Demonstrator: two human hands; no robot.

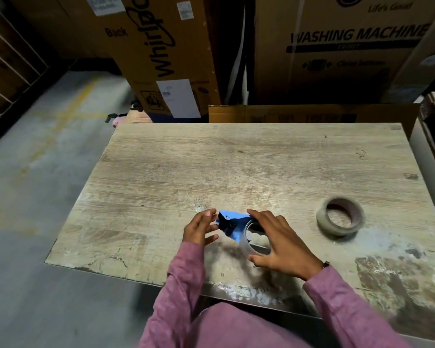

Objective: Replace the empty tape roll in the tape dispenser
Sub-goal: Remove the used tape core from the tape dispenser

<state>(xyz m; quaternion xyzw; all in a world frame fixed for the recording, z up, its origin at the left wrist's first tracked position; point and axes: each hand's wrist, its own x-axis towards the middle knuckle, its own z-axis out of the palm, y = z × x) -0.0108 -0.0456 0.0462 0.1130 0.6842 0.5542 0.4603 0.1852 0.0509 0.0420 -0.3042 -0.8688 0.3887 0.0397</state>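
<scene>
A blue tape dispenser [232, 222] lies on the wooden table [211, 167] near its front edge. It carries a thin pale roll [249, 243]. My right hand [284, 244] arches over that roll, with fingers on its far side and the thumb on its near side, gripping it. My left hand [201, 227] sits at the dispenser's black front end; its nearly straight fingertips touch that end. A fuller roll of beige tape [340, 218] lies flat on the table to the right, apart from both hands.
Large cardboard appliance boxes [337, 46] stand behind the table, with a flat carton [312, 115] against its far edge. Grey concrete floor [48, 172] lies to the left. The table's near right surface is scuffed and stained.
</scene>
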